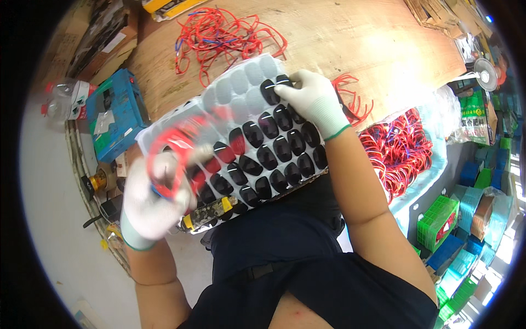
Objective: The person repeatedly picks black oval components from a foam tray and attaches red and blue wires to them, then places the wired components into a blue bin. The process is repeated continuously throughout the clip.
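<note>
My left hand (152, 205), in a white glove, is closed on a red glasses frame (164, 143) that is smeared by motion. It hovers over the left end of a pale moulded tray (222, 94). Rows of dark sunglass lenses (267, 157) fill the tray's near and right part, while its far left pockets hold none. My right hand (318, 101), also gloved, reaches the tray's far right corner. Its thumb and fingers pinch a dark lens (283, 80), partly hidden by the fingers; another dark lens (269, 92) lies just beside it.
A tangle of red frames (216, 41) lies on the wooden table (339, 33); a larger heap (402, 151) fills a blue-lined container at right. A blue box (115, 115) stands left. A yellow-ended patterned strip (208, 214) rests at the tray's near edge. Green crates (438, 222) stand at right.
</note>
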### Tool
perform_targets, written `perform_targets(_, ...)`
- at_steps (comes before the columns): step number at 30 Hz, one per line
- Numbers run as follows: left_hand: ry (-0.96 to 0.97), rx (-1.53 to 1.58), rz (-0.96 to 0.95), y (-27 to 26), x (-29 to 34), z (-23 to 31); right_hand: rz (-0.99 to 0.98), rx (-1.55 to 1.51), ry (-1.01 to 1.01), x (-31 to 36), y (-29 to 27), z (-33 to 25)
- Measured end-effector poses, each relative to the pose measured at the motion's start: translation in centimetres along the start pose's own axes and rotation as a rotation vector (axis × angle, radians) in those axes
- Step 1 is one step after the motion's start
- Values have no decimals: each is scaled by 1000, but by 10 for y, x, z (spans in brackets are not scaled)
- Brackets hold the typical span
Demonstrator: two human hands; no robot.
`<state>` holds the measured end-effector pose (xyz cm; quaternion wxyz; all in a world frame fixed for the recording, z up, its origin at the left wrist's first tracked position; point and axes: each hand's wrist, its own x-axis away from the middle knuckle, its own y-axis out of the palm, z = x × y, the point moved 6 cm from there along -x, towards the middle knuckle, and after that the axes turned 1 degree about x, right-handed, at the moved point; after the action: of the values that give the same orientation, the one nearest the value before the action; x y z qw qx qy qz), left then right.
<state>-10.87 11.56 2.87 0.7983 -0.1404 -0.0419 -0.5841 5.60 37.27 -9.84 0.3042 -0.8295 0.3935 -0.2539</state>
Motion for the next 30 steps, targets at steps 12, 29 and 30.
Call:
perform_targets(12,111,1169,-59,40,57,-65,229,-584,79,72,-52,13)
perform_targets(29,185,-275,-44,96,83,-15,-142,-727,-530,215,-24,-98)
perform_targets(30,244,-262,-4,100,83,-12,-85,-664,-557,214,-23,-101)
